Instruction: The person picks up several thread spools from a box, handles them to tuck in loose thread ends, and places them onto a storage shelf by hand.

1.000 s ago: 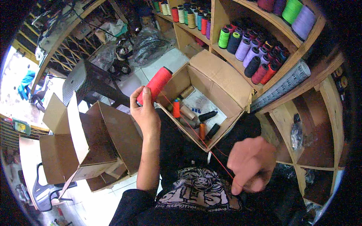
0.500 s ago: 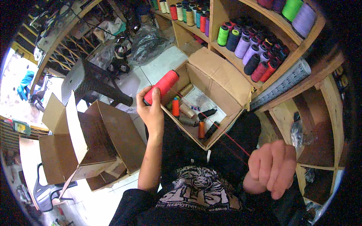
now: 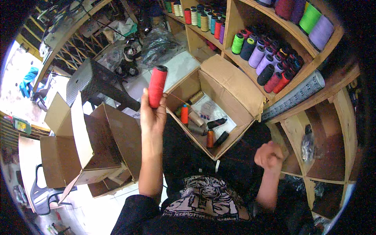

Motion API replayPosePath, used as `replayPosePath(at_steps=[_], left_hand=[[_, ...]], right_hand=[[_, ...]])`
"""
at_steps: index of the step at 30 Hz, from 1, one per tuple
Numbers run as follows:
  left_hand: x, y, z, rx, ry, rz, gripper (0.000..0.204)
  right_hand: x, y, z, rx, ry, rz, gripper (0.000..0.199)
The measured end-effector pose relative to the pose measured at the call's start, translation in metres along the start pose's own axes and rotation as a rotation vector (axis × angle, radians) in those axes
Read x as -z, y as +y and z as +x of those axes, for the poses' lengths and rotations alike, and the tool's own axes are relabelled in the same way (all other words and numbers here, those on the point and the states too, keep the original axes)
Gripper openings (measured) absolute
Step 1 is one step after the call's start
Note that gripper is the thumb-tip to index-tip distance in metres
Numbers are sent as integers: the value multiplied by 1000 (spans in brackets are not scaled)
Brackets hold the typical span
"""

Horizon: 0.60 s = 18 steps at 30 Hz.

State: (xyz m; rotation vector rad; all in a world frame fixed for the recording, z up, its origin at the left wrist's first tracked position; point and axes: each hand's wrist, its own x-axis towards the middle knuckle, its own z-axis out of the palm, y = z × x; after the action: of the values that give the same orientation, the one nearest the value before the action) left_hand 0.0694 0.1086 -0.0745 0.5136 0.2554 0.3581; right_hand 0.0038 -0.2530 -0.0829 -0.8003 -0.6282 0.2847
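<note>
My left hand (image 3: 152,117) is wrapped round the lower part of a red thread spool (image 3: 158,87), held nearly upright at the left side of an open cardboard box (image 3: 219,92). From the spool a thin red thread (image 3: 178,98) runs right across the box, growing too faint to follow throughout. My right hand (image 3: 269,155), slightly blurred, is closed in a fist to the right of the box, at the thread's far end. Inside the box lie an orange spool (image 3: 210,139), a red-orange spool (image 3: 184,114), a black spool (image 3: 216,123) and several others, on a white sheet.
Wooden shelves (image 3: 231,23) at the upper right carry many coloured thread spools. A grey printed roll (image 3: 293,98) leans along them. On the left stand another open cardboard box (image 3: 102,137) and a dark plastic stool (image 3: 92,80). Clear plastic bags (image 3: 158,47) lie behind.
The spool in my left hand has turned more upright and shifted slightly left. My right fist has moved up and inward, and the thread no longer shows as a taut, bold line.
</note>
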Motion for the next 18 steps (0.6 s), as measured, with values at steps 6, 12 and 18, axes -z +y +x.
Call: replayPosePath(at_steps=[6,12,18], left_hand=[[-73,23,-71,91,18,236,31],[-51,10,-75,200,-1080,1619,26],[-7,-36,-24,-575,-299,1849,29]], right_hand=[[64,54,32,-525,610,-371,11],[109,24,115,-398,433,-960,18],[5,-33,111,-370,108,-1072,18]])
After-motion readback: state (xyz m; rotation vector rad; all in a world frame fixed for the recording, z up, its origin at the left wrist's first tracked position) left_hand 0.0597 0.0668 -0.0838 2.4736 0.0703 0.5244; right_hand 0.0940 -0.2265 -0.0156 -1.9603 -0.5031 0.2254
